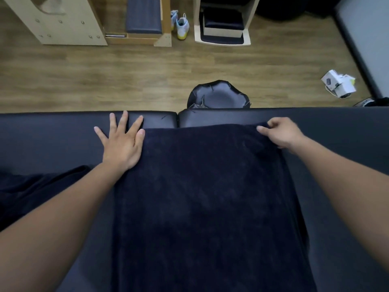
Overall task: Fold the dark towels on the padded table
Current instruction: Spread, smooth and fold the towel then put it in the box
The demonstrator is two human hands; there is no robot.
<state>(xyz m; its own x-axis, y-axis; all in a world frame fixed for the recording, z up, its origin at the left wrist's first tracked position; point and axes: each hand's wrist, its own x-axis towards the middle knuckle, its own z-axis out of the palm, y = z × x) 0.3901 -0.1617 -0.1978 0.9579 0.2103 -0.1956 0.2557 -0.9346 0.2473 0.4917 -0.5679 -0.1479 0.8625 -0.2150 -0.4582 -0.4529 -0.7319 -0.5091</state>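
Towel (pixel 202 197) spread lengthwise on worktop (pixel 52 133), far edge nr back rim. Left hand (pixel 122 142) flat, fingers splayed, pins far-left corner; right hand (pixel 282 133) fingers clamped on far-right corner, prob. squaring edge before fold.

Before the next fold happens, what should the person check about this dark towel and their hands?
1. The towel lies spread flat on the padded table: ok.
2. The right hand pinches the far right corner: ok.
3. The left hand grips the far left corner: not ok; it rests flat, fingers spread.
4. Far edge straight: ok.
5. Near edge aligned: cannot tell, out of view.
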